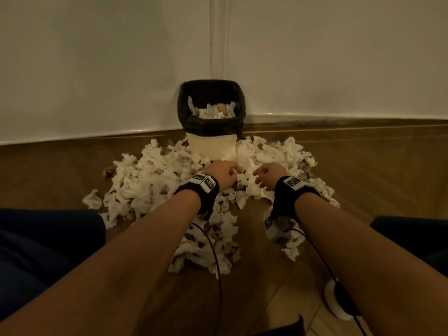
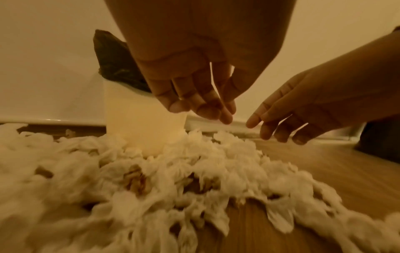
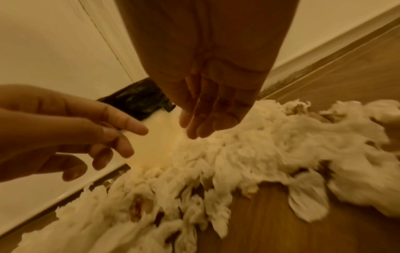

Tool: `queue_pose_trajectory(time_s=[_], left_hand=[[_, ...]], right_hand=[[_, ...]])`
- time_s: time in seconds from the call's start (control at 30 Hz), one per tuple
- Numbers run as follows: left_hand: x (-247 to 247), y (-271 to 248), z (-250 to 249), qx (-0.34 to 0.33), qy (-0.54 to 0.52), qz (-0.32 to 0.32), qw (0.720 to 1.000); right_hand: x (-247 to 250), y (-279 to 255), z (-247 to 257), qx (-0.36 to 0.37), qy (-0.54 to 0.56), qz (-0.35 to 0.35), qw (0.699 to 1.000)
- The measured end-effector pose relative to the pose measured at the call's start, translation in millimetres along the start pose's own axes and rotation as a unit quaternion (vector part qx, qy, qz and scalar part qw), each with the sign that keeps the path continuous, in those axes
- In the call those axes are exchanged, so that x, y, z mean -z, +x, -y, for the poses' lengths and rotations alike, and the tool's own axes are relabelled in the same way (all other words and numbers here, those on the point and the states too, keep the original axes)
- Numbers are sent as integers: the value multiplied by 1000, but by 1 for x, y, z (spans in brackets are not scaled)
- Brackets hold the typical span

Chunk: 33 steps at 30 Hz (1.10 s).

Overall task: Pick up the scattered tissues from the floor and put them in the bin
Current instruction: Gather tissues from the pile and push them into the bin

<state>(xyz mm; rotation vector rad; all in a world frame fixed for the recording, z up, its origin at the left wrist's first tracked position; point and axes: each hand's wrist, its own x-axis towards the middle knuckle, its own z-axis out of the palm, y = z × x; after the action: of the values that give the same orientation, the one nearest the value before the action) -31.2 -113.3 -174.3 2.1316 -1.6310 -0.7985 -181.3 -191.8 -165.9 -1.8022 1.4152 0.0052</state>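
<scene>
Nearest you, your forearms are reaching out over the wooden floor [image 1: 254, 282], each wrist wearing a black strap with a cable trailing back toward you, and a strip of bare boards is lying between them while tissues [image 1: 145, 180] are spreading out to either side. Further on, your left hand [image 1: 224, 174] is hanging palm down over the middle of the heap, its fingers [image 2: 207, 109] relaxed and drooping close together, pinching nothing that the wrist views show. Your right hand [image 1: 269, 175] is hovering just beside it, fingers [image 2: 266, 130] loosely spread and likewise holding nothing; the two hands are angling in toward each other, probably so you can gather a clump between them rather than lifting pieces singly. The tissues are still mostly lying on the floor, crumpled white with some brownish pieces mixed in, banking right up against the foot of the bin [image 1: 212, 147]. Beyond your hands the bin is standing in the corner where the two walls meet, black liner [image 1: 211, 128] folded over its rim, with a few tissues already showing inside, so most of the job is still waiting.
</scene>
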Motion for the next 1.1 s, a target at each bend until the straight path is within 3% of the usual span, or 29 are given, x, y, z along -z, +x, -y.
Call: queue_pose_trajectory(time_s=[0.37, 0.73, 0.93, 1.1], left_hand=[[-54, -43, 16, 15, 110, 192, 975], [-88, -43, 33, -26, 245, 219, 944], [-107, -42, 42, -32, 296, 203, 933], [-111, -40, 44, -36, 331, 211, 919]], right_hand=[[-64, -24, -54, -46, -68, 132, 988], [-103, -23, -73, -66, -141, 236, 959], [-117, -24, -73, -61, -141, 255, 955], [-135, -24, -68, -63, -205, 270, 939]])
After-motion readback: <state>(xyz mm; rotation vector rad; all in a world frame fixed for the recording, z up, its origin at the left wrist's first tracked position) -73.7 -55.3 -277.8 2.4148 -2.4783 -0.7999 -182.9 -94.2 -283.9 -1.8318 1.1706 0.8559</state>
